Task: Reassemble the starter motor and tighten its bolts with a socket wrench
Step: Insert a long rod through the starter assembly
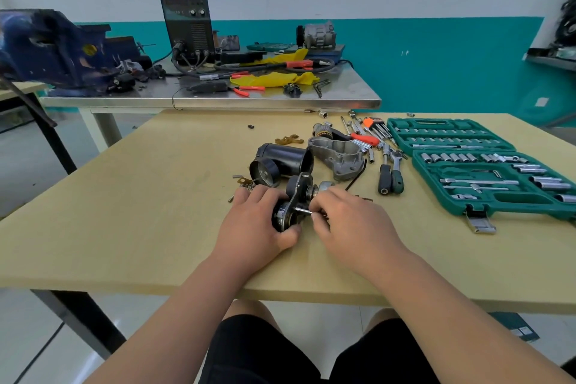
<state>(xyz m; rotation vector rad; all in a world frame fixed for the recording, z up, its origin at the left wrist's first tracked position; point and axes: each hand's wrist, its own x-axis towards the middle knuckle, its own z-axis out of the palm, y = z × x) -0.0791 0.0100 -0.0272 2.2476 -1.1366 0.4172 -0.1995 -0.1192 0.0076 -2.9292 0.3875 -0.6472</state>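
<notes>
Near the middle of the tabletop (124, 212), the left hand (254, 221) curls its fingers (260, 194) round the starter motor's end-plate assembly (296, 196). The right hand (349, 221) pinches a thin steel pin (304, 211) at the plate. This looks like fastener fitting; next it needs seating straight, with the black motor casing (280, 162) at 12 o'clock and the socket set (486, 171) at 3 o'clock.

One head-worn wide-angle view, aimed forward and down. Table (131, 227) is seen close; left hand (252, 221) and right hand (352, 221) are framed centrally; bench (280, 93) is caught behind.
</notes>
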